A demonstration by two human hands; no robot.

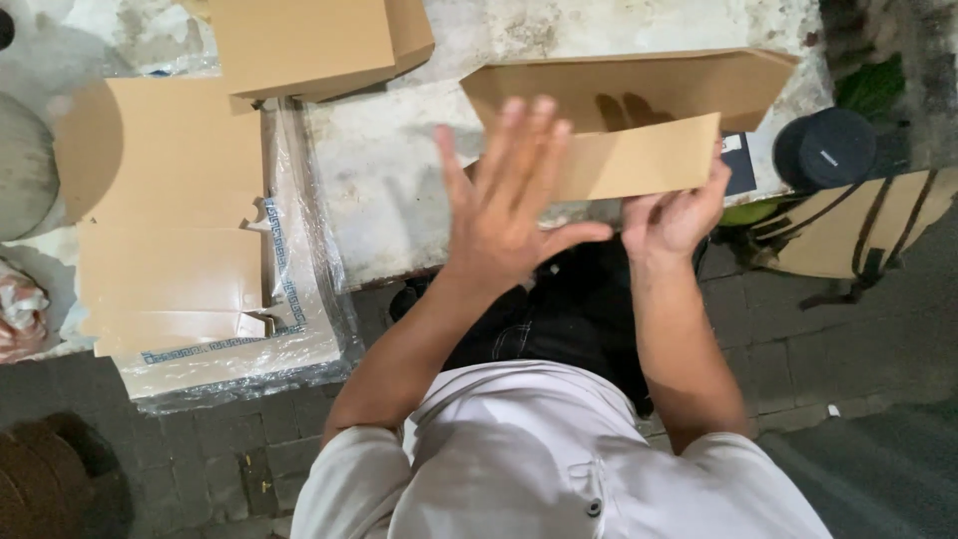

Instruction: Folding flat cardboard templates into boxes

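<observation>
Nearest me are my own forearms, reaching from the pale shirt over the brick paving toward the worn table (399,190). My left hand (509,195) is raised with the palm flat and the fingers spread wide, holding nothing; it hovers in front of the near flap of the cardboard box (639,110), and I cannot tell whether the fingertips touch the board. My right hand (674,215) is curled under the flap's lower right edge, fingers closed on it from below.

I judge this to be the folding step: the box is half formed, its long panel standing beyond the flap, open toward me. The next move calls for the open palm to press the flap square while the right hand steadies the edge, so the crease runs straight.

To the left lies a stack of flat blanks (170,200) on clear plastic wrap (309,250). Farther off, a finished box (319,40) rests at the table's far edge, and a dark round speaker (826,150) sits to the right.
</observation>
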